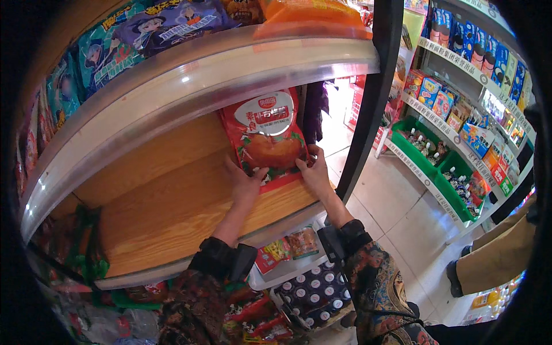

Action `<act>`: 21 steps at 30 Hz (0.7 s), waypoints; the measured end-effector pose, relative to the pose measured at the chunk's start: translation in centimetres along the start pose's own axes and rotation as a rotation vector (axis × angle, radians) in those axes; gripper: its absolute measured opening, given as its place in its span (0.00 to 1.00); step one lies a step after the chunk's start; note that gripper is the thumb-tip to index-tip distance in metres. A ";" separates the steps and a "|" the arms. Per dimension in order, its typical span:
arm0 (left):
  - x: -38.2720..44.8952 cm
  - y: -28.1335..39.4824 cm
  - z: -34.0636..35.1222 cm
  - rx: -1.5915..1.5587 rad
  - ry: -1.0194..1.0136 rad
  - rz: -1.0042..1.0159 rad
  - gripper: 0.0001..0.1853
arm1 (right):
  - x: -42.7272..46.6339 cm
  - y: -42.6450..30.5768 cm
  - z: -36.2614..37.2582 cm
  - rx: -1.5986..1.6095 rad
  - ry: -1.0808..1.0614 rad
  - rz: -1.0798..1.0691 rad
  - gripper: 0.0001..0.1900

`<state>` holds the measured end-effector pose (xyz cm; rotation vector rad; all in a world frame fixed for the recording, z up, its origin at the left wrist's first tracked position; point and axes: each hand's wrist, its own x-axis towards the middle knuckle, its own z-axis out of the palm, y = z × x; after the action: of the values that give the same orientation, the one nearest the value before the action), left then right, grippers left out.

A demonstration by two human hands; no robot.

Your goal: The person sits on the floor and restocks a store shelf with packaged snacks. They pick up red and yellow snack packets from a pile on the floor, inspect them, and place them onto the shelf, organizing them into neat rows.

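Note:
A red plastic food packet with a picture of roast food and printed writing lies at the right end of a wooden shelf. My left hand rests at its lower left edge, the thumb on its front. At the lower right edge, my right hand holds the packet's side between thumb and fingers. Both hands grip the same packet. Whether more packets lie behind or under it, I cannot tell.
Above hangs a shelf edge with snack bags over it. A black upright post stands to the right. Green bins sit on racks beyond the tiled aisle. Dark capped bottles stand below. A person's legs show at the right.

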<state>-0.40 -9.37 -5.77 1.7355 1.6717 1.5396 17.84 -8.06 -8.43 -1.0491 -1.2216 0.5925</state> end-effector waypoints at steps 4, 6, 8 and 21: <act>-0.6 -1.0 2.1 -0.130 -0.025 -0.026 0.54 | 0.3 1.1 0.9 0.013 0.014 0.060 0.29; -0.1 -1.1 1.8 -0.357 -0.102 0.023 0.57 | 0.4 1.2 1.4 -0.018 0.030 0.079 0.30; -0.2 -0.8 1.4 -0.286 -0.119 0.018 0.57 | 0.4 1.0 1.8 -0.032 0.045 0.093 0.31; -0.8 -0.1 0.7 -0.161 -0.148 -0.019 0.56 | 0.5 1.5 1.7 -0.064 -0.015 0.147 0.34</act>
<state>0.31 -9.69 -6.46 1.7000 1.4486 1.4551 16.62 -6.48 -9.56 -1.1982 -1.1901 0.6795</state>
